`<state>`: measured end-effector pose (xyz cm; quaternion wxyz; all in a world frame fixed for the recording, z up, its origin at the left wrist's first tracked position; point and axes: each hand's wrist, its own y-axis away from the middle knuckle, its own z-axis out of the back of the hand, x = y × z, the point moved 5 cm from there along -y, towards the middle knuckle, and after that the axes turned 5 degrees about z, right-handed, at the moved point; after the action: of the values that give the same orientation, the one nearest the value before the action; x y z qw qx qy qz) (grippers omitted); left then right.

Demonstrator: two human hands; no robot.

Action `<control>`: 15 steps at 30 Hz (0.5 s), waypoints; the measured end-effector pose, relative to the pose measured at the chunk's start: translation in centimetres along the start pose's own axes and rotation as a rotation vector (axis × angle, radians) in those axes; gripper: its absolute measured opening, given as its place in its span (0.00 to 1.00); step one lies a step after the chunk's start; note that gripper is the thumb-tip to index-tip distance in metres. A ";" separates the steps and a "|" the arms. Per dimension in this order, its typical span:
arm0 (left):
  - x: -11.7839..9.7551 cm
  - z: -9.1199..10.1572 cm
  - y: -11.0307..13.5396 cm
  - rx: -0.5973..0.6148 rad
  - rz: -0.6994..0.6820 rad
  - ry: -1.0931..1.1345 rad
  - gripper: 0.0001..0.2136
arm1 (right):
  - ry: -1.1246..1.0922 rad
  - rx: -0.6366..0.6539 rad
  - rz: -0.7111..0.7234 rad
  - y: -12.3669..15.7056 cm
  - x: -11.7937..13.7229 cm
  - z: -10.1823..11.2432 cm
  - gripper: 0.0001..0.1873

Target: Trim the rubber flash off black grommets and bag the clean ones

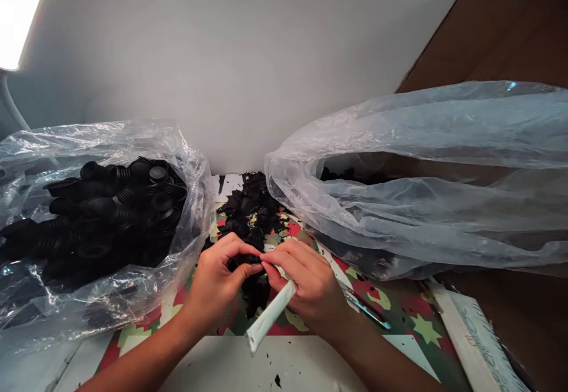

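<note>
My left hand (pixel 217 279) is closed, with its thumb and fingers around a small black rubber piece (pixel 252 259), mostly hidden by the fingers. From the other side, the fingertips of my right hand (pixel 310 279) meet at the edge of this piece. A stick-like handle wrapped in white (pixel 270 318) is held in my right hand and points down toward me; its working end is out of sight. Just beyond both hands lies a heap of black rubber scraps and ribbed pieces (pixel 252 206).
To the left, an open clear plastic bag (pixel 197 185) holds many black ribbed rubber parts (pixel 102 209). Another clear bag (pixel 399 220) lies at right before a cardboard box (pixel 501 31). A slim metal tool (pixel 368 309) rests on the patterned cover (pixel 426 327). A lamp (pixel 22 13) shines upper left.
</note>
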<state>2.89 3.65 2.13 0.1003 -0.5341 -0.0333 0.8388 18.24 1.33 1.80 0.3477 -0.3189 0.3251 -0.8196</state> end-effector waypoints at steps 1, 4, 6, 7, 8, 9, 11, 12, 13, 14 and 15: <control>0.0 -0.1 0.0 0.000 -0.002 -0.014 0.05 | 0.038 0.024 0.019 0.0 0.1 -0.1 0.13; -0.1 -0.4 0.1 -0.001 -0.013 -0.052 0.05 | 0.139 0.092 0.070 0.1 0.5 -0.4 0.15; -0.2 -0.5 0.1 0.001 -0.029 -0.063 0.06 | 0.164 0.104 0.046 0.0 0.3 -0.3 0.16; -0.3 -0.5 0.2 0.008 -0.033 -0.059 0.06 | 0.157 0.092 0.001 0.0 -0.2 -0.1 0.16; -0.3 -0.5 0.2 0.016 -0.026 -0.046 0.06 | 0.133 0.067 -0.062 -0.1 -0.8 0.2 0.15; -0.3 -0.4 0.2 0.030 -0.010 -0.019 0.05 | 0.095 0.036 -0.139 -0.2 -1.7 0.6 0.13; -0.1 -0.3 0.1 0.069 0.044 0.069 0.03 | -0.009 -0.031 -0.318 0.0 -3.8 1.3 0.09; 0.2 -0.3 0.0 0.091 0.076 0.126 0.02 | -0.065 -0.037 -0.404 0.1 -4.8 1.4 0.08; 0.5 -0.3 0.0 0.112 0.109 0.187 0.02 | -0.122 -0.018 -0.470 0.3 -5.7 1.3 0.08; 0.9 -0.4 -0.1 0.131 0.141 0.247 0.03 | -0.179 0.021 -0.517 0.5 -6.4 1.1 0.08; 1.3 -0.4 -0.2 0.145 0.170 0.302 0.05 | -0.233 0.069 -0.553 0.6 -6.8 0.6 0.08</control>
<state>2.78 4.05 0.82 0.0710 -0.6463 0.0878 0.7547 22.72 6.10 -0.31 0.1567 -0.4752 0.1559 -0.8517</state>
